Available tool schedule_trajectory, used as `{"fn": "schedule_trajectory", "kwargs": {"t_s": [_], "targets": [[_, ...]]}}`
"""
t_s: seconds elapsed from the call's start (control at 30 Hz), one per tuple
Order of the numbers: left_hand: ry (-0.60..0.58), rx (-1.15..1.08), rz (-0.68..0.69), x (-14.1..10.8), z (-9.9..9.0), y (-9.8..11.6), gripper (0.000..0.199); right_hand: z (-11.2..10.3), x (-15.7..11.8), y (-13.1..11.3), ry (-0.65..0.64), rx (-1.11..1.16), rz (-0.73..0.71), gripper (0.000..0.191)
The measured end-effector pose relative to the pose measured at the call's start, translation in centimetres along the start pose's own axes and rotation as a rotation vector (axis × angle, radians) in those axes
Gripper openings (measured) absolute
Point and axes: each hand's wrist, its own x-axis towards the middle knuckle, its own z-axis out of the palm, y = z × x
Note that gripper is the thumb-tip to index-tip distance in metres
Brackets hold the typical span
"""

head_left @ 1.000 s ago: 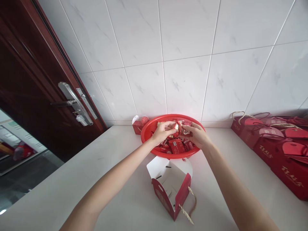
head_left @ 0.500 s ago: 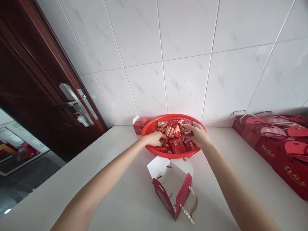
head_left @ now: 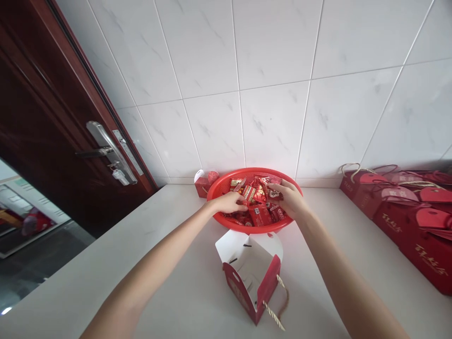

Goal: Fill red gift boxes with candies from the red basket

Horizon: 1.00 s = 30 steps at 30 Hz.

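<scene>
A red plastic basket (head_left: 216, 215) full of wrapped candies (head_left: 260, 214) stands on the counter by the wall. My left hand (head_left: 229, 202) reaches over its left side, fingers closed around a small red wrapped candy that they mostly hide. At the basket's right side, my right hand (head_left: 291, 197) has thumb and fingers curled round a red packet with a white label (head_left: 273, 193). In front of the basket sits an open gift box (head_left: 243, 287), red outside and white inside, its flaps up. A twisted rope handle (head_left: 273, 314) hangs from its right side.
Several closed red gift boxes (head_left: 399, 226) with rope handles line the counter's right side. A small red box (head_left: 202, 184) stands behind the basket's left edge. The white counter (head_left: 148, 245) meets a tiled wall (head_left: 212, 127); a dark red door (head_left: 52, 108) with keys in its lock is at left.
My left hand has lifted slightly from among the candies, its fingers now nearer the basket's middle. My right hand stays almost in place on its packet. The open box has not moved.
</scene>
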Motion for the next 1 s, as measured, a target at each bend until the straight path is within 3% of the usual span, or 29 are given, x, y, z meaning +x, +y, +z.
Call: {"fn": "schedule_trajectory", "kwargs": {"t_s": [0.07, 0.17, 0.23, 0.33, 0.47, 0.7, 0.83, 1.0], "targets": [[0.091, -0.106, 0.03, -0.2, 0.0, 0.2, 0.036, 0.1, -0.1, -0.1, 0.003, -0.002, 0.002, 0.015], [0.175, -0.542, 0.117, -0.8, 0.3, 0.8, 0.047, 0.2, -0.2, -0.2, 0.008, -0.011, 0.004, 0.014], [0.182, -0.859, 0.156, -1.4, 0.6, 1.4, 0.049, 0.1, -0.2, -0.2, 0.001, -0.014, 0.002, 0.014], [0.15, -1.097, 0.174, -2.5, 1.2, 2.4, 0.051, 0.0, -0.1, -0.1, -0.007, -0.015, 0.0, 0.015], [0.161, -1.2, 0.21, -3.8, 1.6, 3.2, 0.043, -0.1, 0.0, 0.0, -0.01, -0.002, 0.007, 0.016], [0.193, -1.149, 0.275, -6.3, 1.4, 4.5, 0.033, -0.1, -0.1, -0.1, 0.01, 0.009, -0.006, 0.019], [0.137, -1.266, 0.308, -7.5, 1.3, 5.5, 0.03, 0.1, -0.5, -0.4, 0.013, -0.02, -0.007, 0.018], [0.159, -1.403, 0.263, -8.0, 1.9, 6.0, 0.026, 0.2, -0.8, -0.6, -0.006, -0.024, -0.019, 0.016]]}}
